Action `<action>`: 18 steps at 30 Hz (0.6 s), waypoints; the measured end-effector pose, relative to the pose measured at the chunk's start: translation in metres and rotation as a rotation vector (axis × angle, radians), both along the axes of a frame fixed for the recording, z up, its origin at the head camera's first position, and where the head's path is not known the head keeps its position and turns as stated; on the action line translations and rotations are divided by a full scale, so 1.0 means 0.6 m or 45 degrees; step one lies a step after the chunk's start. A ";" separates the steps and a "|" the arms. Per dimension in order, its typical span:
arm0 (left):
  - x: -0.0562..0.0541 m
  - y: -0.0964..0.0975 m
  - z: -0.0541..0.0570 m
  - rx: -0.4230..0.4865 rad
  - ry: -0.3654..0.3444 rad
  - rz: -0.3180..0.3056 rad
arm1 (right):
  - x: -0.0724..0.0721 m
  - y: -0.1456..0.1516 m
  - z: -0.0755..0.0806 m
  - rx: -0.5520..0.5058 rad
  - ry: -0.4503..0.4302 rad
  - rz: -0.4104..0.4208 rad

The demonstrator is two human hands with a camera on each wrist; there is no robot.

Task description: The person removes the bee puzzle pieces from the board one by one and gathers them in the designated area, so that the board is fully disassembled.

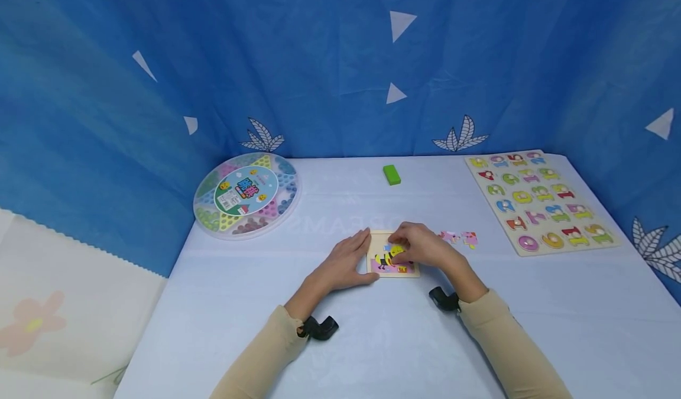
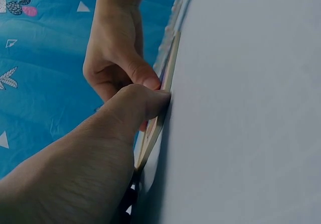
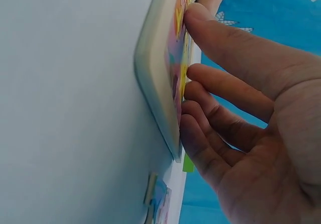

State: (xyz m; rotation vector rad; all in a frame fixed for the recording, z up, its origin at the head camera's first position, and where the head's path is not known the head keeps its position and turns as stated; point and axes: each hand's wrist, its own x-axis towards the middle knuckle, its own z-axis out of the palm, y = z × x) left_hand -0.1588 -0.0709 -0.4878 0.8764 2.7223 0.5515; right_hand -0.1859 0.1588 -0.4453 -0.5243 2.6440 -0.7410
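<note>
Wooden-framed bee jigsaw puzzle (image 1: 384, 262) is laid flat on the white counter (image 1: 404, 352), directly under the right hand's grip (image 1: 424, 247) and against the inner side of the left hand's grip (image 1: 348, 263). By the left hand's grip the puzzle is bordered along its left edge: the fingers are extended toward the upper left corner, and the thumb is parted widely from them and set at the lower left corner. From the right, the picture is partly covered by the right hand's grip, its fingers bent and spread over the upper right portion. In the right wrist view the fingertips are seen touching the puzzle's face, with the thumb held a little apart from them; whether a piece is pinched there cannot be told. Yellow and black stripes on a pink ground are left visible between the two hands.

Just beside the right hand, on its far side, two loose pink jigsaw pieces (image 1: 459, 238) are placed. Farther back, a green block (image 1: 391, 175) is set down. A Chinese checkers case (image 1: 246, 190) is seen at the left, and a number puzzle board (image 1: 508, 191) at the right.
</note>
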 end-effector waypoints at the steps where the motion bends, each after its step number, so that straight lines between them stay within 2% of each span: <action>1: 0.000 0.000 0.001 0.004 0.000 0.001 | 0.000 0.000 0.001 0.003 0.003 0.002; 18: 0.002 0.000 0.001 0.016 -0.007 0.006 | 0.003 -0.007 0.000 0.031 0.053 -0.013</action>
